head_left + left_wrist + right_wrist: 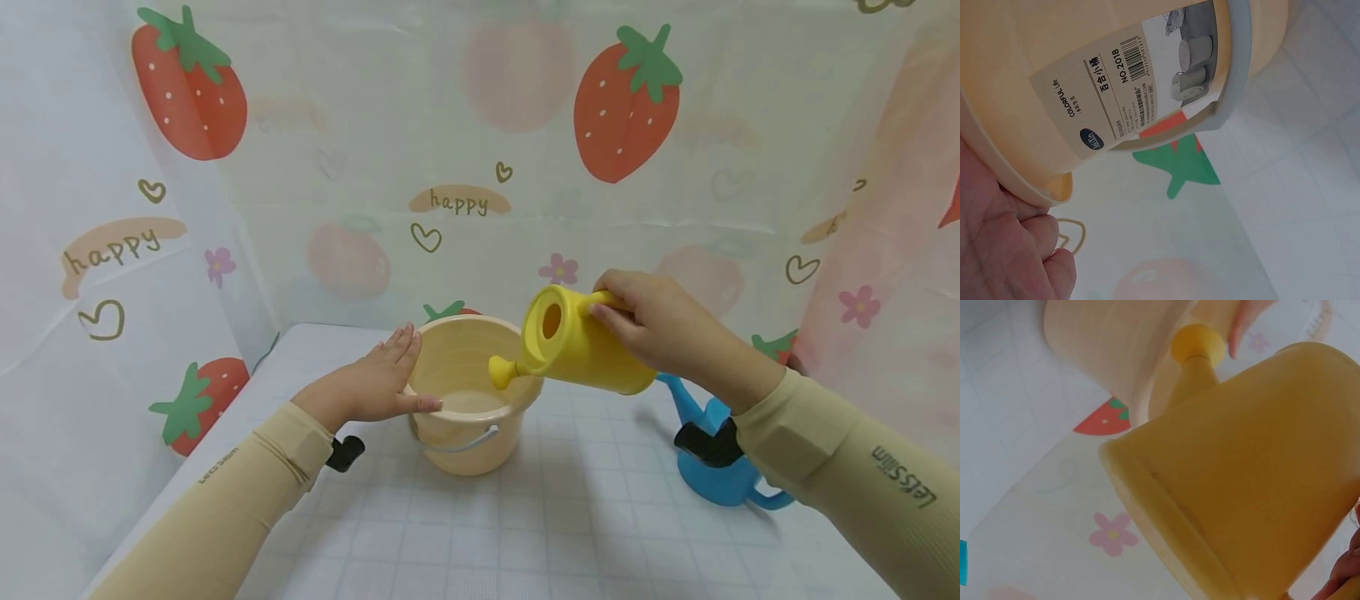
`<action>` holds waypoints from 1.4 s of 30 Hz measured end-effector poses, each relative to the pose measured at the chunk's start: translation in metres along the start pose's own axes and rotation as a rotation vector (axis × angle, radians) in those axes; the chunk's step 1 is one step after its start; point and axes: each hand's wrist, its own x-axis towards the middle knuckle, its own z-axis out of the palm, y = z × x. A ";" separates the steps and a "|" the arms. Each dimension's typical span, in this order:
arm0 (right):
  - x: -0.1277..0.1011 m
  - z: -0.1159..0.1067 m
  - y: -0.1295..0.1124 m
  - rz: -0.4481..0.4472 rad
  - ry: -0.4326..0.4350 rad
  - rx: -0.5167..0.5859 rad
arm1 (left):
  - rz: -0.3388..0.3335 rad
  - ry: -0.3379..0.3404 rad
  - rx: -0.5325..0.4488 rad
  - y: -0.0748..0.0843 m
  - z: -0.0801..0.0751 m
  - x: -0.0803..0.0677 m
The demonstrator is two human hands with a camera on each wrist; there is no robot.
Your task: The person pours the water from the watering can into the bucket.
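A cream plastic bucket stands upright on the table, its pale grey handle hanging down the front. On the bucket's left rim rests my left hand, fingers extended and thumb along the near edge. In the left wrist view the bucket's printed label faces the camera. My right hand grips a yellow watering can by its handle. The can is tilted, its sprinkler spout over the bucket's opening. Whether water flows from it I cannot tell.
A blue watering can stands on the table to the right, partly behind my right forearm and a black wrist mount. The white gridded tabletop ends at a strawberry-printed curtain behind and at the sides.
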 end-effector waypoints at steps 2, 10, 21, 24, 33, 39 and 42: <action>0.000 0.000 0.000 -0.009 0.004 -0.006 | -0.004 -0.005 0.001 0.001 0.000 0.000; 0.000 0.001 0.000 -0.024 0.006 -0.015 | 0.007 0.007 -0.002 0.000 -0.001 0.000; 0.000 -0.001 -0.002 -0.035 0.004 -0.016 | 0.001 0.004 0.002 0.000 -0.001 0.000; 0.000 -0.001 -0.002 -0.034 -0.004 -0.017 | 0.001 0.003 0.010 0.000 0.000 0.001; -0.001 0.000 -0.002 -0.045 -0.003 -0.018 | 0.007 0.011 0.003 0.000 0.000 0.000; -0.002 -0.002 -0.004 -0.047 -0.003 -0.024 | 0.008 0.013 0.002 0.000 -0.001 0.000; -0.002 -0.003 -0.004 -0.055 -0.003 -0.025 | 0.007 0.015 0.000 0.000 0.000 0.001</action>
